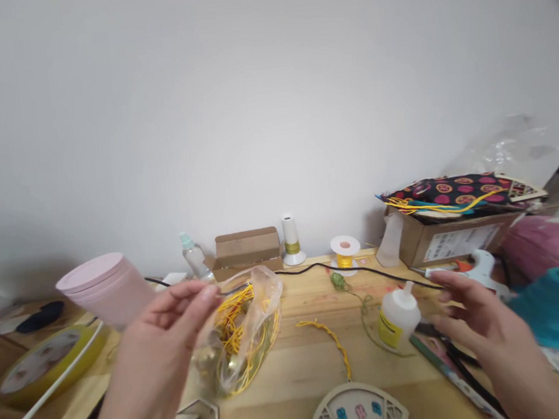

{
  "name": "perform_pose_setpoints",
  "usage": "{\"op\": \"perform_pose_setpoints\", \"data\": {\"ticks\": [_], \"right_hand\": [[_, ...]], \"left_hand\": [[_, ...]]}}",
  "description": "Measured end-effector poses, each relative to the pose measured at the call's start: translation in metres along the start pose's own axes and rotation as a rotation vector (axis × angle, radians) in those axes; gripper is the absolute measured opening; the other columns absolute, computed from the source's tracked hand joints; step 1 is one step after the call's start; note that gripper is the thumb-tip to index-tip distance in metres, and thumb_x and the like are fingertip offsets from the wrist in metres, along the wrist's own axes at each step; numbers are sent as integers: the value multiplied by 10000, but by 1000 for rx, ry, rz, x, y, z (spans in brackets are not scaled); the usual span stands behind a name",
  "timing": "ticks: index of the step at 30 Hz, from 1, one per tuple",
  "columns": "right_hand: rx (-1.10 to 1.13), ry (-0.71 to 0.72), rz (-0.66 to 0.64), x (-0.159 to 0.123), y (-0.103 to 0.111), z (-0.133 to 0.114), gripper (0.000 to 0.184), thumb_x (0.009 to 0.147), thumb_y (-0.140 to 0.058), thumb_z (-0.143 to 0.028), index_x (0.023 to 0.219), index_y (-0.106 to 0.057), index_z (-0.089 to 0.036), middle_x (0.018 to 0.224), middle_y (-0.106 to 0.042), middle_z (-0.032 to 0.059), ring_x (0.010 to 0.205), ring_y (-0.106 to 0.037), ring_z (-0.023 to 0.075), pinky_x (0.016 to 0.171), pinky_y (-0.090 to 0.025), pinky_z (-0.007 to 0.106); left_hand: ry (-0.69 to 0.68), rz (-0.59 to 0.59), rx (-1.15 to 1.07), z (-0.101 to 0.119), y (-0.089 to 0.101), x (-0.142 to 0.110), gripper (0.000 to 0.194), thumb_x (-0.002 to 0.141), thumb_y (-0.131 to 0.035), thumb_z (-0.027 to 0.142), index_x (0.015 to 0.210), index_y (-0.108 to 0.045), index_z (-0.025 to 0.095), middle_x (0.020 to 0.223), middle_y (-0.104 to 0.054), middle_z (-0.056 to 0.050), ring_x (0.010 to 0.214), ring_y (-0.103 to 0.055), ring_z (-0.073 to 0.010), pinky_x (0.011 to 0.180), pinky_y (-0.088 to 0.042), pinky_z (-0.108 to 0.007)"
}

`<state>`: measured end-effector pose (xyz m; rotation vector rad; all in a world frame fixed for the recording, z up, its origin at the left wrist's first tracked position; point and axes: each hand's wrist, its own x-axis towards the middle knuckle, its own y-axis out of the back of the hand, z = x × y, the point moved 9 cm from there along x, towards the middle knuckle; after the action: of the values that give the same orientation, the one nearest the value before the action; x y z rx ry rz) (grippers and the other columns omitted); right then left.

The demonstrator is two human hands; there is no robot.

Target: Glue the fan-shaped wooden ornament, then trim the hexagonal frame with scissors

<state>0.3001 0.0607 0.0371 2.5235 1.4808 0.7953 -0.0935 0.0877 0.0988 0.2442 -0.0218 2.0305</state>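
Note:
My left hand is raised on the left, thumb and fingertips pinched together. What they hold, if anything, is too small to make out. Just behind its fingertips sits a clear plastic bag with yellow cords in it. My right hand hovers on the right with fingers curved and apart, holding nothing visible. Left of it stands a white squeeze bottle with a yellow label. Between the hands, a fan-shaped wooden piece with small blue and pink flower shapes lies low, a knotted yellow cord running up from it.
Along the wall are an open cardboard box, thread spools and a pump bottle. A black cable crosses the wooden table. Left are a pink canister and yellow tape; right, a filled carton and a teal cone.

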Motion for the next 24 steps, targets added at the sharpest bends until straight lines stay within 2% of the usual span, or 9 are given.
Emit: {"op": "perform_pose_setpoints", "data": {"ticks": [3,6,8,12,15,19,20,22,24], "right_hand": [[-95,60,-262,-4,-37,-6,462,607,-600,-308,1053,-559,-196,1024,-612,94,893,-579,255,720,-496,366],[-228,111,-329,-10,-51,-4,495,599,-629,-318,1067,-561,-173,1117,-581,122,1038,-500,301,824,-450,446],[-276,117,-346,-11,-56,-2,447,624,-640,-332,1039,-576,-181,1101,-587,118,1043,-489,306,836,-439,466],[-97,100,-340,-15,-56,-3,356,690,-624,-339,1013,-569,-201,1066,-596,105,1018,-523,277,843,-450,419],[123,39,-363,-29,-51,-5,419,746,-579,-356,1134,-502,-218,1121,-585,105,1030,-539,264,865,-443,398],[392,-115,-458,-50,-46,-14,535,694,-639,-394,1198,-487,-302,1217,-549,56,1079,-521,264,824,-477,331],[449,-144,-520,-54,-49,-19,518,680,-650,-402,1173,-512,-324,1230,-542,39,1081,-522,264,801,-489,309],[532,-120,-670,-57,-55,-38,488,657,-661,-429,1121,-560,-317,1217,-554,41,1058,-538,278,771,-500,290],[564,-122,-687,-50,-53,-48,413,699,-621,-411,1096,-566,-313,1146,-597,49,956,-595,259,705,-519,275]], "left_hand": [[317,-193,-137,-29,-49,-40,307,471,-775,339,714,-653,196,633,-668,19,595,-587,-115,521,-465,-186],[544,-332,-332,-63,-89,-74,299,359,-827,284,603,-677,198,597,-671,23,600,-595,-96,586,-483,-168],[617,-375,-413,-79,-104,-87,293,341,-838,272,577,-682,197,588,-670,25,589,-592,-80,598,-481,-151],[689,-373,-482,-100,-112,-98,307,352,-841,297,592,-682,191,583,-660,24,542,-577,-71,567,-479,-159],[683,-436,-557,-98,-120,-102,279,423,-818,349,558,-645,176,516,-583,38,497,-518,-58,512,-444,-158],[743,-561,-680,-90,-133,-115,325,516,-762,424,494,-569,164,464,-483,52,451,-428,-40,490,-393,-154],[770,-576,-710,-89,-135,-118,330,518,-758,431,500,-562,166,458,-479,54,442,-419,-40,488,-386,-156],[822,-592,-751,-88,-137,-123,323,516,-759,425,523,-560,170,443,-482,58,423,-417,-41,479,-378,-158],[857,-608,-750,-88,-139,-126,310,513,-767,397,522,-566,161,437,-499,54,413,-436,-43,475,-389,-163]]}}
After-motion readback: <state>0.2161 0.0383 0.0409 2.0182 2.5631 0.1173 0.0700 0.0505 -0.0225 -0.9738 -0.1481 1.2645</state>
